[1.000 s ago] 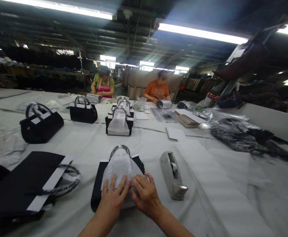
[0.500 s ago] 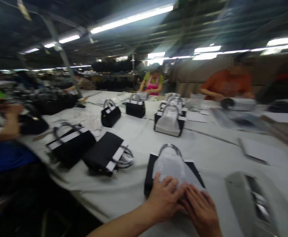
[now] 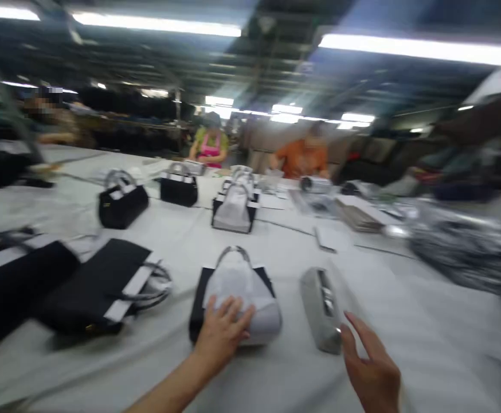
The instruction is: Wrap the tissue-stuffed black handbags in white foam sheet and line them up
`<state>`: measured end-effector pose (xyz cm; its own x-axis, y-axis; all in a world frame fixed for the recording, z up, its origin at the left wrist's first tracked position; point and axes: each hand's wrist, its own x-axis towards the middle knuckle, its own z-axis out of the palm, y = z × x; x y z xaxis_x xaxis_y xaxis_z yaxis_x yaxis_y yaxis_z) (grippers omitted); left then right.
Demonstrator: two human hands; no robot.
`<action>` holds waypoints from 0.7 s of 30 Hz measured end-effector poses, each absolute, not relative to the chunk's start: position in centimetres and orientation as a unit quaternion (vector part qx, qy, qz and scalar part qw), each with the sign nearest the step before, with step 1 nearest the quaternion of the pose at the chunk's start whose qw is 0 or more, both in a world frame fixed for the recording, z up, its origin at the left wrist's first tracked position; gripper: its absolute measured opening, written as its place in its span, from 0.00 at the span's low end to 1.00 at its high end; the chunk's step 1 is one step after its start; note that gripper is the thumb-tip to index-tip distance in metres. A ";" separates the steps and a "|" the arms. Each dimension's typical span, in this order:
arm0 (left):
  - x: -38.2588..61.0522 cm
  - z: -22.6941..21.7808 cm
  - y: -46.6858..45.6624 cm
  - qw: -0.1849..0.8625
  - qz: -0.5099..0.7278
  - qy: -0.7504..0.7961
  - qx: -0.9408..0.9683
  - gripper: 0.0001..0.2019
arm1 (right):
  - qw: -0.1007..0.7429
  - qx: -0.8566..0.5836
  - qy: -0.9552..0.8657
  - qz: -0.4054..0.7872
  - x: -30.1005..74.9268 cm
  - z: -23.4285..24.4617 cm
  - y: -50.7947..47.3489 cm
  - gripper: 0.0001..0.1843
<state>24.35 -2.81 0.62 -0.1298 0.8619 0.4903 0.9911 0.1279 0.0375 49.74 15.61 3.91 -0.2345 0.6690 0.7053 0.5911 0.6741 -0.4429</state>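
Note:
In the middle of the table stands a black handbag [image 3: 198,312] with upright looped handles. White wrapping paper [image 3: 261,312] covers its front and reaches up between the handles. My left hand [image 3: 222,330] lies on the paper with its fingers spread, pressing it against the bag. To the right sits a grey tape dispenser [image 3: 319,310] with a shiny slot along its top. My right hand [image 3: 371,361] is beside its near end, thumb and forefinger apart, with nothing visible in it. Whether the fingertips touch the dispenser I cannot tell.
Black handbags [image 3: 100,287] lie at the left, and others [image 3: 124,203] stand farther back. A paper-covered bag [image 3: 233,212] is straight ahead. Stacked boards [image 3: 362,215] and clear plastic packaging [image 3: 465,246] are at the right. Co-workers [image 3: 304,155] sit across the table.
My right hand has left the paper and moved right to the tape dispenser. My left hand stays on the covered bag. The view has swung to the right.

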 end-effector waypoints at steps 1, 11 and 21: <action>24.2 -0.1 -2.5 0.177 -0.186 -0.728 -0.636 0.25 | 0.451 -0.503 -0.731 0.093 51.7 4.7 16.4 0.25; 23.3 -3.4 -1.7 0.252 -0.186 -0.678 -0.665 0.27 | 0.289 -0.582 -0.674 0.352 55.4 3.4 21.4 0.26; 24.0 -3.0 -1.7 0.241 -0.189 -0.698 -0.647 0.26 | 0.248 -0.587 -0.637 0.434 52.1 1.3 23.3 0.20</action>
<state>24.05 -1.67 -2.97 -0.0460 0.8121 0.5816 0.9948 0.0903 -0.0475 52.12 23.31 1.34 -0.1879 0.9628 -0.1942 0.5333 -0.0661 -0.8434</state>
